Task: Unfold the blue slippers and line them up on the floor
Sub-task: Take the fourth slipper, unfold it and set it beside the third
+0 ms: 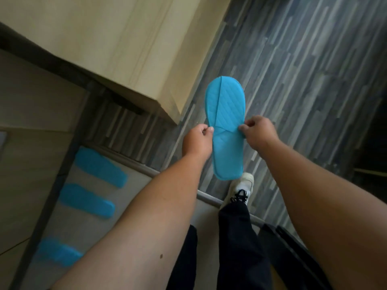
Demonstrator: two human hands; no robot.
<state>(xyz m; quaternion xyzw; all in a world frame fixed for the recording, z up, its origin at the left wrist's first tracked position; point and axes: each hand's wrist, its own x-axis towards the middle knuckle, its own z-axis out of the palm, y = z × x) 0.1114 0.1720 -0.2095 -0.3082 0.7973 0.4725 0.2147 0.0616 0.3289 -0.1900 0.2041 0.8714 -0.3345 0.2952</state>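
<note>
A flat blue slipper (227, 114) hangs in the air above the striped grey floor, toe end pointing away from me, its quilted upper still pressed flat on the sole. My left hand (198, 141) pinches its left edge at the waist. My right hand (258, 131) pinches the right edge at the same height. Three more blue slippers lie side by side on a pale floor strip at lower left: one (100, 167), a second (88, 200), and a third (59, 252) partly hidden by my left forearm.
A light wooden cabinet (129, 49) stands at upper left, its corner close to the held slipper. A metal threshold strip (211, 198) crosses the floor under me. My white sneaker (240, 190) and dark trouser leg are below the slipper. A dark object sits at lower right.
</note>
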